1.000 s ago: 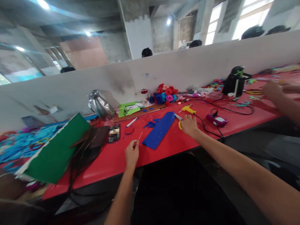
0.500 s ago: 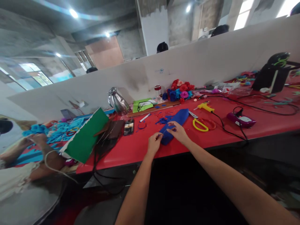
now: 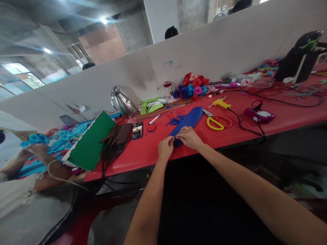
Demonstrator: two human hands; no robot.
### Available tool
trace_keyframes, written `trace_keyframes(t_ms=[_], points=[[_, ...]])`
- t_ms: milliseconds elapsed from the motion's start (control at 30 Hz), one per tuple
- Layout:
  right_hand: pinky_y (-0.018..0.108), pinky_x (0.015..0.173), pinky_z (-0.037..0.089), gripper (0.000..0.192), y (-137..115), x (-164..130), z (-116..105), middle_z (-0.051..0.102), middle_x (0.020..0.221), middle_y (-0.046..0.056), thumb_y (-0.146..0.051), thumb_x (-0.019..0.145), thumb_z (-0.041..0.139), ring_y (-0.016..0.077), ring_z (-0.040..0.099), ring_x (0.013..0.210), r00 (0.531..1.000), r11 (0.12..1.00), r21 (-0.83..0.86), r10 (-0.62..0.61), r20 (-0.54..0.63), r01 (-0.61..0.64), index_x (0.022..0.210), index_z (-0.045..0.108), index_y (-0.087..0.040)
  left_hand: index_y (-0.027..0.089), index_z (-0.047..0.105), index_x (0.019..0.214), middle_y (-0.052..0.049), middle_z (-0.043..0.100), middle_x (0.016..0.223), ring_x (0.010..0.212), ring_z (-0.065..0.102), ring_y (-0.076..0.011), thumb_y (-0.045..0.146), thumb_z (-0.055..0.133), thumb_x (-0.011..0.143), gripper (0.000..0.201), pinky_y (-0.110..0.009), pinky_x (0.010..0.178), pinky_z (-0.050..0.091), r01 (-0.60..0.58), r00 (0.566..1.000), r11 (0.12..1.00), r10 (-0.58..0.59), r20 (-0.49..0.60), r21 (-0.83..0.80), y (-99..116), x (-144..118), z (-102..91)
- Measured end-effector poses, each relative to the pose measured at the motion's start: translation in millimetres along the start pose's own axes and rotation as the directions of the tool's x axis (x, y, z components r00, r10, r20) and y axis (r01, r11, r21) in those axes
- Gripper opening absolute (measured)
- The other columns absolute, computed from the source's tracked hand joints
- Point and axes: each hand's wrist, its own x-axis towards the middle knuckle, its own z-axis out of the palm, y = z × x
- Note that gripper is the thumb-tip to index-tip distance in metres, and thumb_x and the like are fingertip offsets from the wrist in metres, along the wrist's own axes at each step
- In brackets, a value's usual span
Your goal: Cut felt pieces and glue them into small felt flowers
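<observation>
A long blue sheet (image 3: 192, 117), of cloth or crepe paper, lies slantwise on the red table in front of me. Over its near end my left hand (image 3: 166, 147) and my right hand (image 3: 189, 137) meet, fingertips pinched close together. What is between the fingers is too small and hidden to make out. Small blue scraps (image 3: 176, 120) lie just left of the sheet. Scissors (image 3: 215, 124) with a yellow and a red handle rest right of it, and a yellow glue gun (image 3: 221, 103) lies behind them.
A steel jug (image 3: 124, 103), a jar (image 3: 168, 90) and paper flowers (image 3: 194, 85) stand along the back wall. Left are a white marker (image 3: 154, 119) and a leaning green board (image 3: 90, 143). A co-worker's hands (image 3: 38, 149) work beyond it. A purple device (image 3: 260, 115) with cords sits right.
My hands have come together at the fingertips; before, they were slightly apart with a thin pale strand between them. The strand is now out of sight. The whole view has shifted slightly.
</observation>
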Motion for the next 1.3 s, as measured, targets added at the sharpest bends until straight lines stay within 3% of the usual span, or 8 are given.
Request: trace_keyframes(t_ms=[200,333,600,1300], points=[[0.034,0.078,0.033,0.018,1,-1,4,0.071,0.086,0.006,-0.017,0.089,0.050,0.0209,0.055,0.086,0.995,0.999,-0.035,0.003,0.099,0.000,0.086,0.067,-0.018,0.021,0.070,0.096,-0.005,0.071,0.093,0.090,0.061,-0.0185,0.016,0.046,0.088,0.026,-0.030,0.084,0.045,-0.052,0.998,0.972,0.058,-0.021,0.231,6,-2,-1.9],[0.033,0.076,0.036,0.019,1,0,7,0.067,0.086,0.008,-0.015,0.090,0.044,0.0206,0.055,0.082,0.990,0.997,-0.071,0.048,0.131,-0.039,0.090,0.064,-0.018,0.022,0.068,0.099,-0.007,0.068,0.092,0.091,0.060,-0.0199,0.019,0.042,0.090,0.028,-0.032,0.083,0.044,-0.084,0.996,0.921,0.078,0.029,0.381,10,3,-5.0],[0.029,0.076,0.040,0.020,-1,-1,5,0.064,0.085,0.007,-0.012,0.090,0.041,0.0188,0.055,0.082,0.990,0.996,0.080,0.031,0.140,-0.043,0.095,0.059,-0.018,0.021,0.067,0.099,-0.007,0.070,0.094,0.091,0.061,-0.0209,0.019,0.040,0.091,0.028,-0.033,0.083,0.044,-0.124,0.992,0.934,0.108,0.066,0.334,9,4,-6.7],[0.031,0.079,0.044,0.024,2,-2,6,0.069,0.090,0.006,-0.018,0.092,0.043,0.0184,0.059,0.084,0.989,0.992,0.124,0.015,0.150,-0.034,0.098,0.067,-0.020,0.024,0.070,0.095,-0.003,0.072,0.097,0.094,0.059,-0.0194,0.021,0.042,0.090,0.028,-0.034,0.085,0.037,-0.058,0.998,0.972,0.052,0.029,0.227,-2,3,-6.6]])
